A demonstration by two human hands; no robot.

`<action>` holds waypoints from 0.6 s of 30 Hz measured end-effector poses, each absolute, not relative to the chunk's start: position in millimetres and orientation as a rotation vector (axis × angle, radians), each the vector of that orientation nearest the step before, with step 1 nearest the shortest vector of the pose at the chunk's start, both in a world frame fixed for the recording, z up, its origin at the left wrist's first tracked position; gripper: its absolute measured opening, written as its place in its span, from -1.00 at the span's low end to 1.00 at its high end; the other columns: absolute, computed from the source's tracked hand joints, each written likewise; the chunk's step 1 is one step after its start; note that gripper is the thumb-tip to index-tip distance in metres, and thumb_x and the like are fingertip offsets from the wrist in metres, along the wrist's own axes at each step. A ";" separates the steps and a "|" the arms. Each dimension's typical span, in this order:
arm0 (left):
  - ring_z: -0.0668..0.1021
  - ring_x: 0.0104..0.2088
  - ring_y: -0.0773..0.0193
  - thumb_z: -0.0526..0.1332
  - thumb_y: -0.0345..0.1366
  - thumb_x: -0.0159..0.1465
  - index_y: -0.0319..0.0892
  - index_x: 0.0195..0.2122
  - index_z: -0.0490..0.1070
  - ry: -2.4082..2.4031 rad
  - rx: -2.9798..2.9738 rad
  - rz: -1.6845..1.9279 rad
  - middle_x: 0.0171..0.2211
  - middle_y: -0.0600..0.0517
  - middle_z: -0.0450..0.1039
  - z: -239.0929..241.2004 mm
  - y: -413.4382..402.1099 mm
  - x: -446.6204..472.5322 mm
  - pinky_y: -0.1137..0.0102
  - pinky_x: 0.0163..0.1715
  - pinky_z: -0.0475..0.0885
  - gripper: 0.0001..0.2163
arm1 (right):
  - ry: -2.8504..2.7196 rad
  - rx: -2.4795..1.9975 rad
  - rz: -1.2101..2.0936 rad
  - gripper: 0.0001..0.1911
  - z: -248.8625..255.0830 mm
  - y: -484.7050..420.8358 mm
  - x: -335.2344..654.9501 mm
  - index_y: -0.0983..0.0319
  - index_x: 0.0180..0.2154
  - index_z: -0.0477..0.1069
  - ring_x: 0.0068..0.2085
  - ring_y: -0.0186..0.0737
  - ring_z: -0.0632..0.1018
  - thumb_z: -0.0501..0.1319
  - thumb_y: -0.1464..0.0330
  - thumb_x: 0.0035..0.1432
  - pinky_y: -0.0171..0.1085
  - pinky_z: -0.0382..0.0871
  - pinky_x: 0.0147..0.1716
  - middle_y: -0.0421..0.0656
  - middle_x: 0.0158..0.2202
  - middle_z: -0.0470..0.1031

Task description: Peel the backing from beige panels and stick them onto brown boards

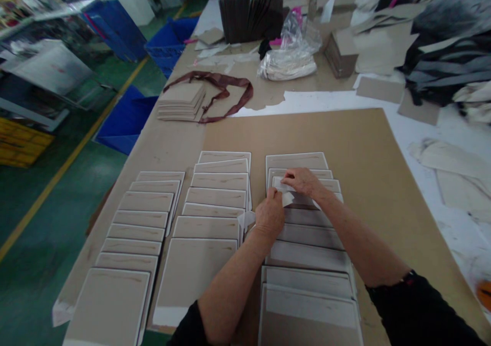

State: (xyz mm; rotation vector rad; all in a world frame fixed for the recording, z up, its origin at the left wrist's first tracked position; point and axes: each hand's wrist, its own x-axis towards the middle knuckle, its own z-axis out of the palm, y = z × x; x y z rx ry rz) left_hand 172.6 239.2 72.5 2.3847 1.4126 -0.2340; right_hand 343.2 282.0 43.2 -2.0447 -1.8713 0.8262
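The white strip (pixel 287 196) lies across a far board of the right column (pixel 307 254), which rests on the brown sheet (pixel 364 156). The left hand (pixel 270 215) is closed, thumb and fingers pinching the strip's near end. The right hand (pixel 303 181) lies fingers-down on the strip's far part; whether it pinches or only presses cannot be told. Recommended practice: keep the board pressed flat, draw the strip low and parallel to the board edge, and avoid shifting the overlapped boards. The middle column (pixel 215 197) stands just left.

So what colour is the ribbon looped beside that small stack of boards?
Dark maroon ribbon, seen best in the head view.
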 end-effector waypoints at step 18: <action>0.58 -0.17 0.21 0.01 -0.41 0.34 -0.15 -0.02 0.29 1.371 2.411 -0.222 0.14 -0.11 0.17 73.1 246.3 172.6 0.32 -0.19 0.51 -0.78 | -2.038 -2.205 0.734 -0.75 56.6 287.1 335.3 0.16 -0.24 0.58 -0.24 -0.20 0.55 0.17 0.23 0.18 -0.33 0.17 -0.38 -0.12 -0.24 0.62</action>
